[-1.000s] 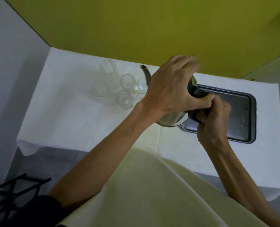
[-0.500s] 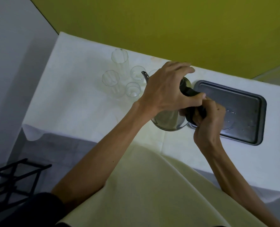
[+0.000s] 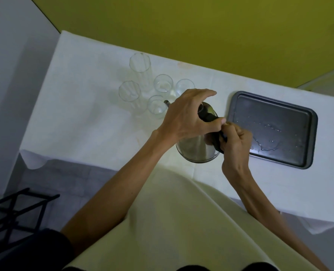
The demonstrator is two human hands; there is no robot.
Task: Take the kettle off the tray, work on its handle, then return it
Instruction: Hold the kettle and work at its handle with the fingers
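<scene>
Both hands are closed on the kettle (image 3: 196, 149), which is held off the tray (image 3: 303, 163) and just to its left, above the white cloth. The left hand (image 3: 187, 118) is curled over the kettle's top, its thumb pressed along the upper end of the black handle (image 3: 209, 117). The right hand (image 3: 235, 141) is wrapped around the handle's lower end, its fingers (image 3: 228, 132) touching the left thumb tip. The handle's long axis runs from under the left palm down and rightward into the right fist, so the right hand is judged nearer to the working end. The spout (image 3: 167, 103) points away from the right fingers toward the glasses (image 3: 156, 104). The tray lies just beyond the right knuckles, wet patches being seen on it
</scene>
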